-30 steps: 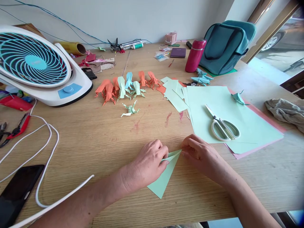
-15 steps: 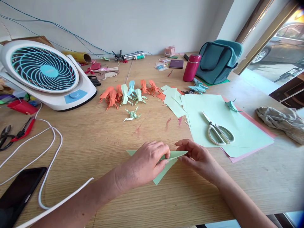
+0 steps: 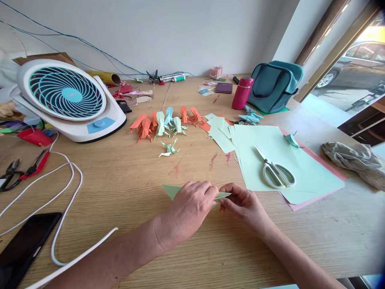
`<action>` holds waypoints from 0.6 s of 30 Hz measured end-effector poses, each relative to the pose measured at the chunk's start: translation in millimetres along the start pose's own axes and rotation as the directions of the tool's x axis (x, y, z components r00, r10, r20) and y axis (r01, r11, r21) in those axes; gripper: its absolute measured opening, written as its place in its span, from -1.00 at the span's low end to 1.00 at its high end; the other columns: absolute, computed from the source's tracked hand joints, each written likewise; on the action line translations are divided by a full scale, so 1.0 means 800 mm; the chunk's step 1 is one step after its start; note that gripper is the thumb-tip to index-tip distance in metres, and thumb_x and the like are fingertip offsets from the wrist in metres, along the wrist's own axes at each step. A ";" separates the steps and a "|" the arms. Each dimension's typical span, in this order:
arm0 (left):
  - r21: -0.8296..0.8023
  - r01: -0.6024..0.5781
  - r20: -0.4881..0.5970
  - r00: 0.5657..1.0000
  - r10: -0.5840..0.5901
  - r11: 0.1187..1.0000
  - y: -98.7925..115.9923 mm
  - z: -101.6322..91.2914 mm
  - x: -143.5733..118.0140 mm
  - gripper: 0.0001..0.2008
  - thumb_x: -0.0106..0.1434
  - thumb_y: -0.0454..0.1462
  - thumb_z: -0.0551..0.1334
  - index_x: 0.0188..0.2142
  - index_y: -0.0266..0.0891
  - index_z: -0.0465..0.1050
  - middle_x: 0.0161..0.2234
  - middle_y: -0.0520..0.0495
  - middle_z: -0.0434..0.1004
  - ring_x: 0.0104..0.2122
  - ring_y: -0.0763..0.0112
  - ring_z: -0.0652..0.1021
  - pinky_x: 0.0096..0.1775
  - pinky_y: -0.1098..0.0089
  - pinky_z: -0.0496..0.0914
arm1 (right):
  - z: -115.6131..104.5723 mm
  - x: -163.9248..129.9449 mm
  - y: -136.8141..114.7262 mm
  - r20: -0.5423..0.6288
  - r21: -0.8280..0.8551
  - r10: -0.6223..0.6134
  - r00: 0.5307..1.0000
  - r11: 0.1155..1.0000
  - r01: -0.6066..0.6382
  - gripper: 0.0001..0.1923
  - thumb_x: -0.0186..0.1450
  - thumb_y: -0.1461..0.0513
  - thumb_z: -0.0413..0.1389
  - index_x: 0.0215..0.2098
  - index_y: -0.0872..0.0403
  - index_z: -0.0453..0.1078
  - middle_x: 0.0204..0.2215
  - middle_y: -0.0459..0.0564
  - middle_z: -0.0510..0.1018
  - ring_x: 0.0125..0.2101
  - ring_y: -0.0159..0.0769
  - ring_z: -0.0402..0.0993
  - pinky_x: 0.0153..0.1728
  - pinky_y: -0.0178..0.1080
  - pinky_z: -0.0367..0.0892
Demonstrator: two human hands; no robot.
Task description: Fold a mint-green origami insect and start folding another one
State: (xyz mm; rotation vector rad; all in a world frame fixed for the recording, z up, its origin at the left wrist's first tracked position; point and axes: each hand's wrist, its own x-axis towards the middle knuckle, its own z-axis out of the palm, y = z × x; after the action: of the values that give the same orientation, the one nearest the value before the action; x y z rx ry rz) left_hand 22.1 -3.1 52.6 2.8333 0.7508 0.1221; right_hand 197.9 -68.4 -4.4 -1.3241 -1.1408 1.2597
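A folded sheet of light green paper [image 3: 170,190] is held just above the wooden table, with pointed corners showing left and right. My left hand [image 3: 191,208] is closed over its middle and hides most of it. At the right-hand point, the thumb and forefinger of my right hand [image 3: 245,205] close around the paper. Beyond my hands lies a small green origami figure [image 3: 170,149]. Behind it stands a row of folded orange figures [image 3: 145,129], together with pale green ones [image 3: 160,123] and a blue one [image 3: 169,115].
White-handled scissors [image 3: 276,170] lie on stacked green sheets [image 3: 313,170] at right. Cut paper pieces [image 3: 221,134], a pink flask [image 3: 242,93] and a teal bag [image 3: 275,86] are farther back. A fan [image 3: 72,94], white cable [image 3: 72,192], pliers [image 3: 36,164] and phone [image 3: 28,245] occupy the left.
My left hand has rolled forward over the paper, and the lower corner that pointed toward me is out of sight. My right hand has shifted slightly left. The view has tilted a little.
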 end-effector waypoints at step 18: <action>0.154 0.202 -0.052 0.979 -0.197 0.967 -0.005 0.001 0.003 -0.75 0.25 -0.56 0.00 -0.23 -0.24 0.28 -0.22 -0.15 0.43 -0.22 0.18 0.47 -0.13 0.16 0.41 | 0.030 0.040 -0.014 -0.032 0.133 -0.043 0.999 0.990 0.047 -0.82 0.18 0.16 0.26 -0.29 0.05 0.42 -0.49 -0.11 0.63 -0.38 -0.29 0.60 -0.24 -0.22 0.48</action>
State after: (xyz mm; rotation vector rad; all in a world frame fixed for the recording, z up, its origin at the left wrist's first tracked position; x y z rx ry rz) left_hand 22.6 1.8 50.8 2.8874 1.0947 0.0863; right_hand 174.7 -34.2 2.3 -1.2063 -1.0419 1.2581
